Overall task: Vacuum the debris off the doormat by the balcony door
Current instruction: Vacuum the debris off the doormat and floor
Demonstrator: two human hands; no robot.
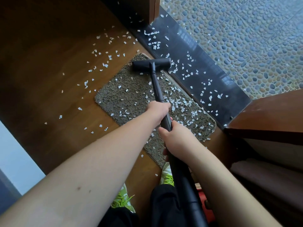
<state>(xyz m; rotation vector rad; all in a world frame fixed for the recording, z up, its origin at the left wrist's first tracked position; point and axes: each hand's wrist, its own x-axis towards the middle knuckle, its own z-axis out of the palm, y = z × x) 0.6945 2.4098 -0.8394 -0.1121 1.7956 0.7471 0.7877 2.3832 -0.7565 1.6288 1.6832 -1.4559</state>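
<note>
A brown shaggy doormat (124, 102) lies on the wooden floor beside the dark door sill. White paper scraps (177, 104) are strewn over it, thickest along its right half. A black vacuum wand (156, 84) runs from my hands to its T-shaped floor head (151, 63), which rests on the mat's far corner. My left hand (158, 109) grips the wand higher up. My right hand (176, 136) holds it just below, closer to my body.
More white scraps dot the wooden floor (65, 66) left of the mat and the dark sill (201, 71). Pebble-patterned balcony tiles (246, 38) lie beyond. A brown door frame (268, 115) stands at right. My green-laced shoes (167, 177) are at the mat's near corner.
</note>
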